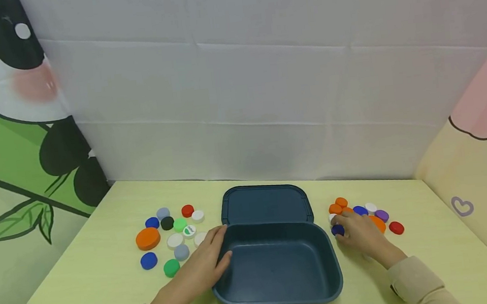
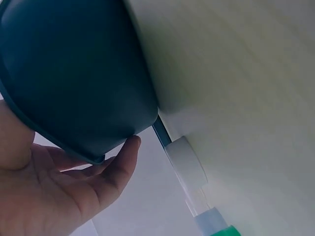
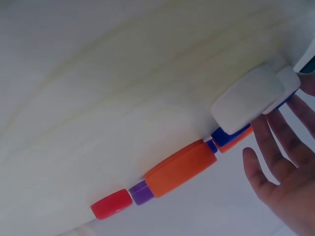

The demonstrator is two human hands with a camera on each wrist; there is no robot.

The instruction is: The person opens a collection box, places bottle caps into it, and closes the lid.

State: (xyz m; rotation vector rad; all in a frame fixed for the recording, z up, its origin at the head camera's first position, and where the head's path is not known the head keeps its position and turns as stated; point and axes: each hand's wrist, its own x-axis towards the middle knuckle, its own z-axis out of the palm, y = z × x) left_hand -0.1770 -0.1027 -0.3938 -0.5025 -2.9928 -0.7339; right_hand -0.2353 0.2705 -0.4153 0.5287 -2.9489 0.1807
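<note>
My left hand (image 1: 199,267) grips the left side of a dark blue box (image 1: 281,299), its thumb over the rim; the left wrist view shows fingers (image 2: 120,164) against the outside of the box (image 2: 78,73). Over the right group of caps, my right hand (image 1: 363,236) has its thumb and fingers around a dark blue cap (image 1: 338,230), beside a partly covered white cap (image 1: 332,218). White caps (image 3: 248,98) stand by the fingers of my right hand (image 3: 283,162) in the right wrist view, partly hiding what the fingertips touch.
Behind the box lies its flat lid (image 1: 267,205). Many caps are spread left of the box, including an orange one (image 1: 147,239) and a green one (image 1: 172,268). At right are orange, purple (image 1: 382,215) and red (image 1: 396,228) caps. A white sheet (image 1: 264,95) hangs behind the table.
</note>
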